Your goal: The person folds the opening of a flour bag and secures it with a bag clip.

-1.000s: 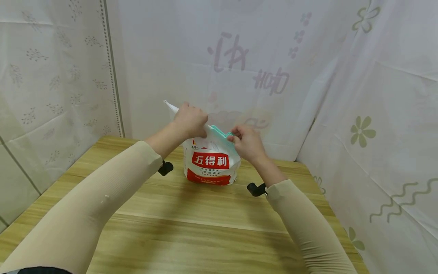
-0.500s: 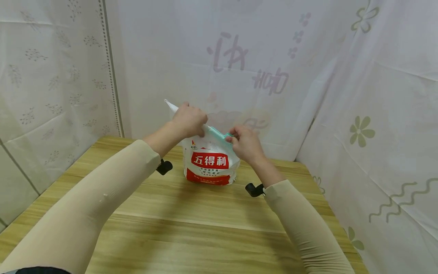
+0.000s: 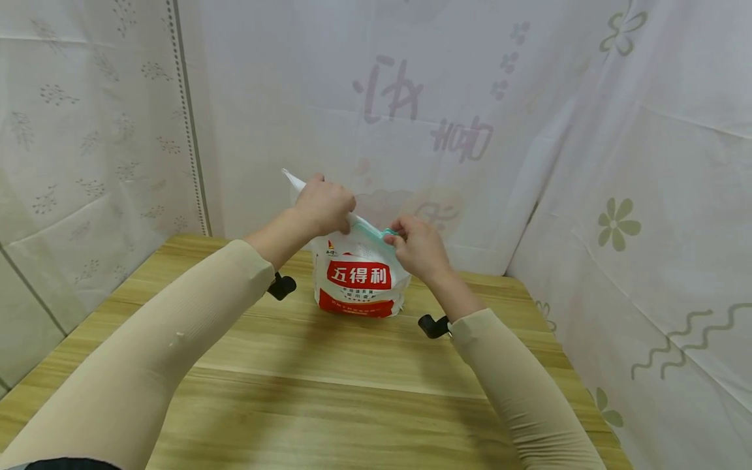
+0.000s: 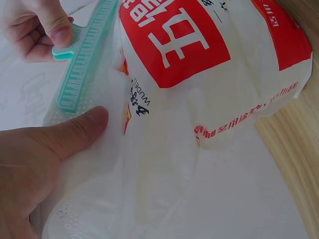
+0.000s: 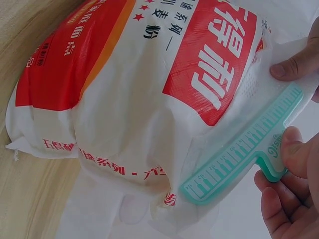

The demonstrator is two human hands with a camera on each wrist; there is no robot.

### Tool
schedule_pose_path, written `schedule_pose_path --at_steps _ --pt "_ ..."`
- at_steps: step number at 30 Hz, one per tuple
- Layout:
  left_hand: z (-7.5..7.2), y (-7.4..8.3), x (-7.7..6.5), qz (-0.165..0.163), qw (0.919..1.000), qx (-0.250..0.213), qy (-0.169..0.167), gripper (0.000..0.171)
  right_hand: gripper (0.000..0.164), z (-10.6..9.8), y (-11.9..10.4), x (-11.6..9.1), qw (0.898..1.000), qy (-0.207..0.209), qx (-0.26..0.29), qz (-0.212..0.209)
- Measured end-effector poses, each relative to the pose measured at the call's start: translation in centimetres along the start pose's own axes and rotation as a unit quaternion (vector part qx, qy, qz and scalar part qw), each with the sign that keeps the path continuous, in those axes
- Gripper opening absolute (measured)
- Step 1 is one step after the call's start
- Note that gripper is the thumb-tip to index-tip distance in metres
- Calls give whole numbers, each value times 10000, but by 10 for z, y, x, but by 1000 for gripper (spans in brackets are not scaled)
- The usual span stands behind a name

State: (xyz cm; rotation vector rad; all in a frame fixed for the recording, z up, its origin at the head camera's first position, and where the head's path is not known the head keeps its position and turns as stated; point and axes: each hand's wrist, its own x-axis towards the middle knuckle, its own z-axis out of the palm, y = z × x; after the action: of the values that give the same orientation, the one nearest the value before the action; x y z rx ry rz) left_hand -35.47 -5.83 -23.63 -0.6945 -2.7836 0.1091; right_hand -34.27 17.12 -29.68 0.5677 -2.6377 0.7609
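A white and red flour bag [image 3: 360,287] stands on the wooden table, its top slanting up to the left. My left hand [image 3: 323,205] grips the bag's upper edge; in the left wrist view its thumb [image 4: 87,127] presses on the white plastic. A teal bag clip [image 5: 244,147] with a piano-key pattern lies across the bag's top, right of my left hand. My right hand [image 3: 418,247] pinches the clip's handle between thumb and fingers. In the right wrist view the clip's long bar lies along the bag's front; its back side is hidden.
The wooden table [image 3: 294,405] reaches back to a pale printed curtain [image 3: 258,98], close behind the bag. Patterned curtains also hang at the left and right. A black camera mount [image 3: 433,326] sits at the right wrist and another mount [image 3: 282,286] at the left.
The right hand and the clip have shifted slightly left along the bag's top, toward the left hand. The left hand keeps its grip, and the bag stands nearly where it was.
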Motion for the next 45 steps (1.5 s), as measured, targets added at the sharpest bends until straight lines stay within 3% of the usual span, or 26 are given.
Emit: schedule_pose_path --at_steps 16,34,45 --pt "0 1 -1 16 9999 46 110 16 17 -2 -1 -1 9999 -128 76 84" --pt "-3 2 -3 -56 10000 39 17 23 31 -12 6 1 9976 -618 315 53" --pt "-8 3 -5 176 9988 453 -73 23 43 -26 24 -5 9965 -623 510 208"
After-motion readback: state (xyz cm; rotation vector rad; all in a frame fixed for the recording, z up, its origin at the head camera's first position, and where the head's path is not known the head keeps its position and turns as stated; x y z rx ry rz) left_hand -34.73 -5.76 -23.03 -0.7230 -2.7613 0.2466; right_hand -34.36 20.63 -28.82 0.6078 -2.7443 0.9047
